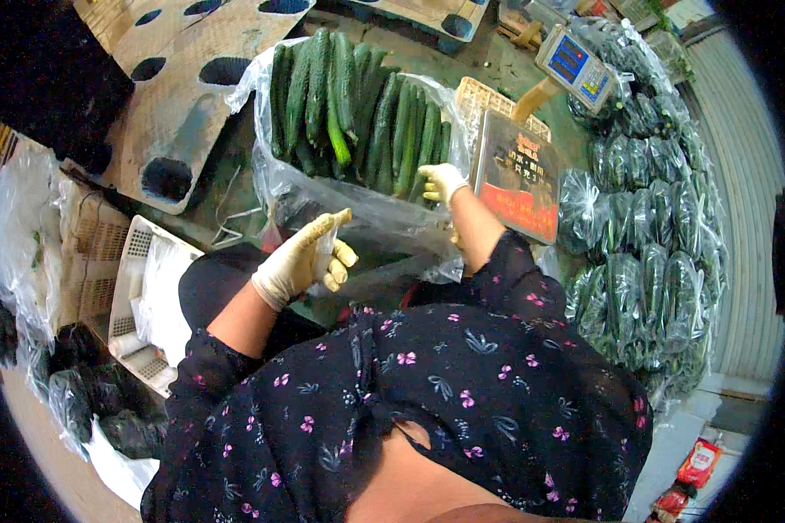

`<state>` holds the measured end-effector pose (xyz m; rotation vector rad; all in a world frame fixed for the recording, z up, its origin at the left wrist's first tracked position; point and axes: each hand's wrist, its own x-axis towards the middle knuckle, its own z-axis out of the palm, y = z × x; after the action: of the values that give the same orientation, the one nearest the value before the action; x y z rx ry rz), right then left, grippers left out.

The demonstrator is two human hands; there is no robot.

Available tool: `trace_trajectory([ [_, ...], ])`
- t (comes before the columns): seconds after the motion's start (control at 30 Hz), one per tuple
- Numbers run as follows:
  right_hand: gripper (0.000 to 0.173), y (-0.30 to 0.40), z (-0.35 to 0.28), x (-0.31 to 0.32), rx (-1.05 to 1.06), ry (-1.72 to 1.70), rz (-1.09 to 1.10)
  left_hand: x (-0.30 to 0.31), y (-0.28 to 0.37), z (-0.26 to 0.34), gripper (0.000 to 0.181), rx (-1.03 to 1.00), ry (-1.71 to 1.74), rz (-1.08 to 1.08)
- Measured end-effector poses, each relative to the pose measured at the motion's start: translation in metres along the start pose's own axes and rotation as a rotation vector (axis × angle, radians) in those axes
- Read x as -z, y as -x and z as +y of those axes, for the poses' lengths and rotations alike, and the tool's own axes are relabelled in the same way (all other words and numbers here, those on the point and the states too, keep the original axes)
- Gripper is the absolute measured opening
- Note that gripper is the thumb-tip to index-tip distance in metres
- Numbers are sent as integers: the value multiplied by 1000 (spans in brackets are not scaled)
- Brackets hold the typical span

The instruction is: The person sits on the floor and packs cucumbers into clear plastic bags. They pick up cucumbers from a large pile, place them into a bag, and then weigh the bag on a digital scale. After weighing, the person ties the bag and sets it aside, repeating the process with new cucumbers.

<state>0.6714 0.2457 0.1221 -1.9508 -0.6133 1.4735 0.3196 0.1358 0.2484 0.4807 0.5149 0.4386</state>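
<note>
Many long green cucumbers (320, 98) lie side by side in a container lined with a clear plastic bag (366, 212). My left hand (304, 261), in a pale glove, is in front of the container's near left side, with thin clear plastic between thumb and curled fingers. At the right end of the cucumbers, my right hand (441, 184), gloved too, reaches over them with bent fingers; whether it grips one cannot be told. One cucumber with a bright green end (337, 140) lies among the darker ones.
A digital scale (520, 176) with a raised display (575, 65) stands at the right, by a yellowish plastic crate (484, 95). Bagged cucumbers (654, 216) are piled farther right. At the left are a white crate (131, 261) holding plastic bags and a pallet with holes (190, 124).
</note>
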Motion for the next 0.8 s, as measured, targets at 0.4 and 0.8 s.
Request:
trace_trajectory([
  [0.4,34,21,-24,-32,-47,-434,-144,-2,1,5,59,-33,29,24],
  [0.8,41,9,-18,-33,-240,-793,-546,-2,-3,8,59,-20,-8,15],
])
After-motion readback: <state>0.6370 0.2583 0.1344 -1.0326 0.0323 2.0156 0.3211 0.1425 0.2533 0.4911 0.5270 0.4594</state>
